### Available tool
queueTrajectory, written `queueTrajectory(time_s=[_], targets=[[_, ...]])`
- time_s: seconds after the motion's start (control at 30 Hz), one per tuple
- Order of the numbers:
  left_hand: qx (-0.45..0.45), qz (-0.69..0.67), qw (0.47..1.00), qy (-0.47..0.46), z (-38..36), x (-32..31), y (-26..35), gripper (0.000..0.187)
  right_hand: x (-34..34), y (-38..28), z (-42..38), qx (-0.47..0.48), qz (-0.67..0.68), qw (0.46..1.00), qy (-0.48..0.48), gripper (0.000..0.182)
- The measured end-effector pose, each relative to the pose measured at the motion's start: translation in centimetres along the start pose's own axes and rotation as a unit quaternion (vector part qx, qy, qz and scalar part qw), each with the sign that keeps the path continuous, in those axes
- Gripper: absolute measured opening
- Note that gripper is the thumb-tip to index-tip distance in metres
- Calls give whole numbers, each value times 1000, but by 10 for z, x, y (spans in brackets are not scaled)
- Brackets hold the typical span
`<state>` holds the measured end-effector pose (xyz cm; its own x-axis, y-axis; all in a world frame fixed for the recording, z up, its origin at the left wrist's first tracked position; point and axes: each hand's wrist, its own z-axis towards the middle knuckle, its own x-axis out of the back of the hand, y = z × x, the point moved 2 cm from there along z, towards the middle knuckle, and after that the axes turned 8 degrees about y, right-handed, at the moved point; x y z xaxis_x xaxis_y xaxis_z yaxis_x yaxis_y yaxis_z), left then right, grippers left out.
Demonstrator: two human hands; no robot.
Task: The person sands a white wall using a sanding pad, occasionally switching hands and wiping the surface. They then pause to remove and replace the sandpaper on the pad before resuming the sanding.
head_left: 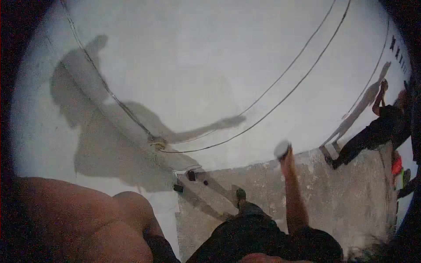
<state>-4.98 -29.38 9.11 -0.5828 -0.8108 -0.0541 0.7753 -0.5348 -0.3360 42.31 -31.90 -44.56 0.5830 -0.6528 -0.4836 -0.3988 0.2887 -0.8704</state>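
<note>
My right hand (287,158), at the end of an outstretched bare forearm, is closed around a pale rounded thing (283,150). Motion blurs it, so its kind does not show. It is held up in front of the white wall (210,65), near where wall and floor meet; contact with the wall cannot be made out. Large bare skin (87,219) fills the lower left, very close to the lens, apparently part of my bent left arm or hand. No separate fingers can be made out there. A dark shadow with a stretched arm falls across the wall.
Thin cables (285,96) run along the wall to a small fitting (158,143). Small black objects (178,188) lie at the wall's foot, near my shoe (240,194). At the far right another person (390,125) in dark clothes stands facing the wall, arms raised. The floor (346,188) is stained grey.
</note>
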Motion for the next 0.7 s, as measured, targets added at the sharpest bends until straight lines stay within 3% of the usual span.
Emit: queueTrajectory(time_s=[0.03,0.1,0.13,0.17,0.23,0.27,0.3,0.33,0.37,0.4,0.43,0.47,0.5,0.57,0.6,0.63,0.67,0.7], targets=[[1,-8,1000,-2,-3,3,-7,50,-58,-53,14,-37,3,999,21,79],[1,-23,1000,-6,6,0,12,51,-115,-125,43,140,-72,986,-60,77],[3,-30,1000,-5,8,0,14,51,-149,-168,60,197,-116,973,-15,72],[3,-43,999,-3,10,-1,15,51,-187,-206,66,296,-177,937,-63,63],[0,-97,995,-5,20,-17,32,52,-241,-268,105,596,-308,741,-27,56],[-1,-137,991,-9,17,-29,31,53,-279,-297,93,528,-251,811,-27,54],[-2,-180,984,-12,7,-33,25,53,-305,-308,115,669,-248,700,13,52],[-6,-219,976,-14,13,-54,42,54,-338,-338,90,607,-226,761,-30,49],[-18,-253,967,-9,15,-64,48,54,-356,-354,106,637,-349,688,-9,60],[-33,-282,959,1,28,-85,65,55,-372,-350,156,714,-517,452,135,80],[-44,-307,951,9,29,-103,52,55,-381,-371,120,675,-370,636,46,69],[-54,-327,944,11,35,-129,40,56,-389,-378,129,709,-372,597,47,65],[-63,-341,938,13,41,-142,45,56,-402,-375,136,754,-490,413,144,63],[93,-298,949,-32,-11,-195,64,58,-401,-362,134,735,-338,575,123,48],[77,-222,970,-63,-33,-223,61,56,-399,-356,142,736,-337,574,128,48],[75,-224,970,-60,-55,-246,58,56,-398,-344,156,751,-372,535,104,56],[84,-158,977,-116,-77,-268,55,54,-399,-339,164,765,-406,493,79,65],[93,-91,977,-170,-93,-286,51,52,-397,-337,154,791,-352,500,34,56]])
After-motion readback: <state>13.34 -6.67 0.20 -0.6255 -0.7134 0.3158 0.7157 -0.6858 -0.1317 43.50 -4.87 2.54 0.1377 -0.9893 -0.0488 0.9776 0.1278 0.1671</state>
